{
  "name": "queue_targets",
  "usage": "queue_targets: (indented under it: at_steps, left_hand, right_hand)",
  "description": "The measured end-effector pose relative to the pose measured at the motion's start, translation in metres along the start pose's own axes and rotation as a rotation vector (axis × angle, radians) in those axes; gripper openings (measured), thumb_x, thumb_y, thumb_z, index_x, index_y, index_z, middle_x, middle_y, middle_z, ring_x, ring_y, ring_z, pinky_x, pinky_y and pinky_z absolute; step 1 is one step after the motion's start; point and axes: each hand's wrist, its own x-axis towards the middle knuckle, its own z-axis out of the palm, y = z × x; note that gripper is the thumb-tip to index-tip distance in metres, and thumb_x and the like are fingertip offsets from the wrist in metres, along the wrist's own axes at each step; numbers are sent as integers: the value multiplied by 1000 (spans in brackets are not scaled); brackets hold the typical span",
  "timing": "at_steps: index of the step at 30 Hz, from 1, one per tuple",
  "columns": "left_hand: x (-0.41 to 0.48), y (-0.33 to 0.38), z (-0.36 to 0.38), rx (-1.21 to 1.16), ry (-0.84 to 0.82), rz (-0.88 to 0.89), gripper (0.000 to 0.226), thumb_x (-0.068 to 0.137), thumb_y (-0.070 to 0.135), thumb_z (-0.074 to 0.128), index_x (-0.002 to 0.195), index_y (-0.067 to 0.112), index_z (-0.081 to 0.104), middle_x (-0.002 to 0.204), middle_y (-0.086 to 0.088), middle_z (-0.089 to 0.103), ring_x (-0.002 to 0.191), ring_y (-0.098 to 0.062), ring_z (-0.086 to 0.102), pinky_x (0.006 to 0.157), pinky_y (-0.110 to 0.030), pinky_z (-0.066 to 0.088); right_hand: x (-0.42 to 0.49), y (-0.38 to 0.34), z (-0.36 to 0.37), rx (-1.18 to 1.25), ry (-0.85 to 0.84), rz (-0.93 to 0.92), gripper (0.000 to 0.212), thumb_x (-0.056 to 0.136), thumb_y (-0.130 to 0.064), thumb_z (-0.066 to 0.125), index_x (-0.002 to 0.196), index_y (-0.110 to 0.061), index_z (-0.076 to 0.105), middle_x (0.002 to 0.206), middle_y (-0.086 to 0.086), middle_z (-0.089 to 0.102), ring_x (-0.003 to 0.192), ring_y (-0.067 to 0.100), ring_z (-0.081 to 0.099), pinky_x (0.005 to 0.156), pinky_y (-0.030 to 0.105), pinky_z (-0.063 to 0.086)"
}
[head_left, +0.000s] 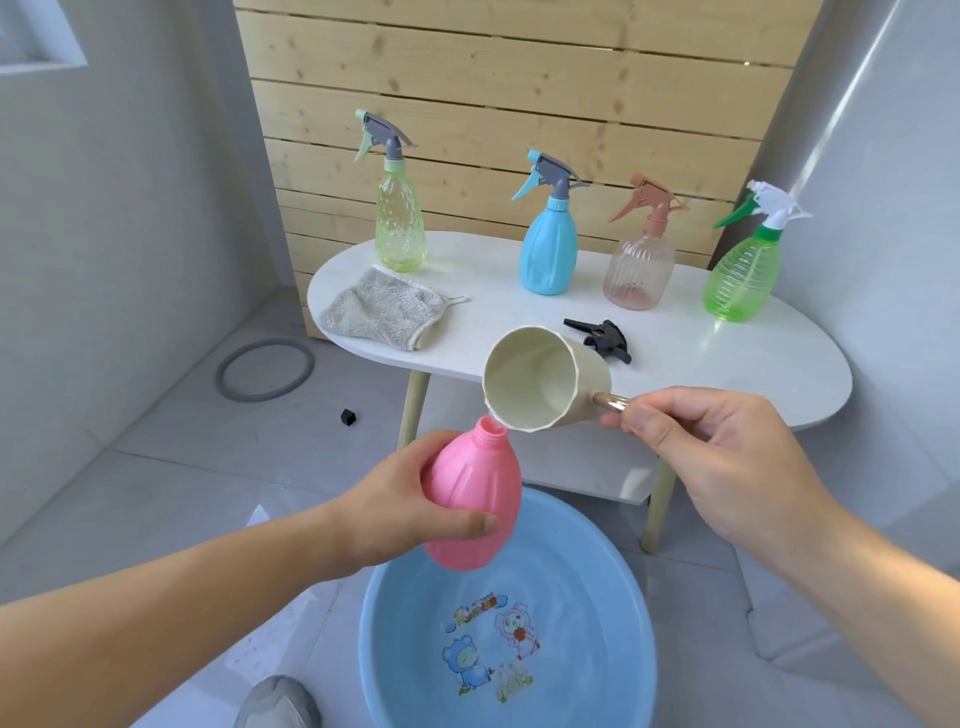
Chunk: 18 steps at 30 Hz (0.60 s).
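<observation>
Altogether four spray bottles, one pink bottle, one ladle.

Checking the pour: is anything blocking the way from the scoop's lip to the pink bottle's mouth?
Nothing visible does. The pink bottle has no sprayer on, and the scoop is tipped with its lip right at the open neck.

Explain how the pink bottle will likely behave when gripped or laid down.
The pink bottle looks like thin plastic, so probably light. Its rounded body would likely roll if laid down. Its smooth skin may slip when wet.
</observation>
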Motion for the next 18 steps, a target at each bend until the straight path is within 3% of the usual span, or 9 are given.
queue_targets:
  at_steps: [5,9,18]
  left_hand:
    - [1,-1,0,1,-5,-3,76,61,33,93,129,35,59,115,3,72,103,-15,72,90,-41,63]
    - [1,-1,1,-1,-4,1,79,58,36,93,129,34,59,115,3,72,104,-15,72,91,-42,62]
    - [0,-2,1,11,-19,-9,79,59,36,93,130,35,58,116,3,71,104,-16,72,88,-40,63]
  right_hand:
    - [0,0,1,-14,14,-27,13,91,-19,65,89,-21,78,89,-8,78,96,15,70,91,27,52]
    - [0,-1,1,-15,20,-50,13,91,-17,65,88,-20,78,88,-12,78,94,7,71,89,20,53]
    - [-1,1,0,-38,40,-77,12,90,-19,66,89,-21,78,88,-11,78,92,8,71,89,25,53]
